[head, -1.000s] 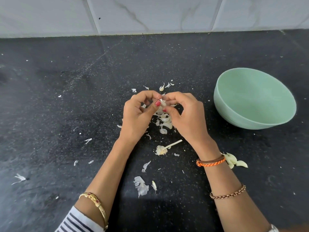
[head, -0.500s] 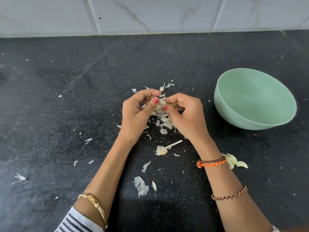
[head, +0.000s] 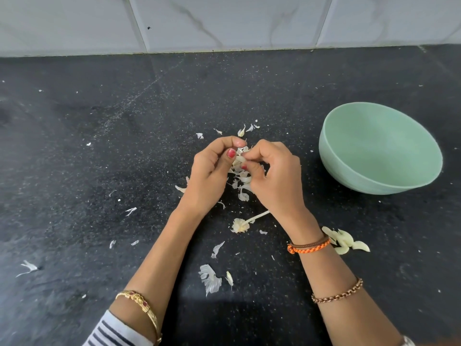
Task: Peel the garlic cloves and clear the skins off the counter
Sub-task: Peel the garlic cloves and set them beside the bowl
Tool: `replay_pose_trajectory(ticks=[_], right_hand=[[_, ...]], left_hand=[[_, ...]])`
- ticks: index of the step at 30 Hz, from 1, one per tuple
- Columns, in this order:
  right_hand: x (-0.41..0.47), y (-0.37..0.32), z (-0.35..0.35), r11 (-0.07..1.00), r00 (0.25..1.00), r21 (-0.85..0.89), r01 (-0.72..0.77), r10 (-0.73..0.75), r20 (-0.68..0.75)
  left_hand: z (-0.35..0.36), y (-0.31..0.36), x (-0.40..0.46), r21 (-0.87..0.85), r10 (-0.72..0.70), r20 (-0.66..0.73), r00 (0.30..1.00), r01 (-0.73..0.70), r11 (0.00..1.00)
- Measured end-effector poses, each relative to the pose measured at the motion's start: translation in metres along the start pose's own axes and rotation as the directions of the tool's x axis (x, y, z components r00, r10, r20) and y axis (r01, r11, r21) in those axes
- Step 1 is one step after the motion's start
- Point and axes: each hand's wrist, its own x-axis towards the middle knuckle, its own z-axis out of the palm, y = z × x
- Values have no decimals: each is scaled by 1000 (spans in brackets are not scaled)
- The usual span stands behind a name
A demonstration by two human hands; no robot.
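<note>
A small pale garlic clove is held just above the black counter between both hands. My left hand pinches it with thumb and forefinger. My right hand pinches it from the right, fingers curled. Loose white skins are heaped under the hands. Several peeled cloves lie by my right wrist. The bare garlic stem and root base rests between my forearms.
An empty pale green bowl stands to the right. More skin scraps are scattered across the counter toward the front and left. A tiled wall closes the back edge.
Both hands stayed in place over the skin pile; the fingers shifted slightly on the clove.
</note>
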Motion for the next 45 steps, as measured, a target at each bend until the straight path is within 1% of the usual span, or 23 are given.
replay_pose_trajectory(ticks=[5,7,10,13,15,17,20,23,29,31,34,39,41,45], right_hand=[[0,-2,3,991,992,-117,68,-79,-99],[-1,-2,5,981,984,-174,83,-109,-142],[-1,-3,5,967,963,-230,108,-159,-218],[0,-1,3,973,954,-220,71,-131,-271],[0,1,1,985,966,-172,22,-66,-252],[0,3,0,991,980,-132,-24,-3,-197],[1,3,0,989,993,-133,-66,51,-111],[1,2,0,987,996,-143,-73,63,-70],[1,1,-1,981,998,-182,-61,54,-40],[1,0,-1,979,998,-197,-49,40,-50],[0,-2,-1,977,995,-215,14,-36,-98],[1,-4,1,930,942,-312,196,-267,-205],[2,-2,1,913,922,-325,246,-324,-213],[2,1,3,853,882,-401,335,-433,-185]], left_hand=[[7,1,-2,-50,9,35,999,-7,999],[10,-1,-3,-53,23,29,999,-21,998],[8,-3,-2,-51,34,-55,998,-37,998],[-2,-5,2,-38,4,-106,994,-9,999],[-7,-5,3,-4,3,-106,994,-3,1000],[-6,-4,2,46,23,-104,994,-18,999],[-3,-3,0,113,45,-104,994,-34,993],[-1,-1,-1,133,47,-142,989,-28,991],[0,0,-2,189,57,-167,984,-25,982],[0,1,-2,190,49,-175,983,-15,982],[0,3,-3,158,20,-184,983,9,987],[-1,3,-2,21,-60,-206,977,66,998],[-1,3,-1,-70,-100,-218,971,87,994],[-2,6,0,-234,-177,-232,957,122,965]])
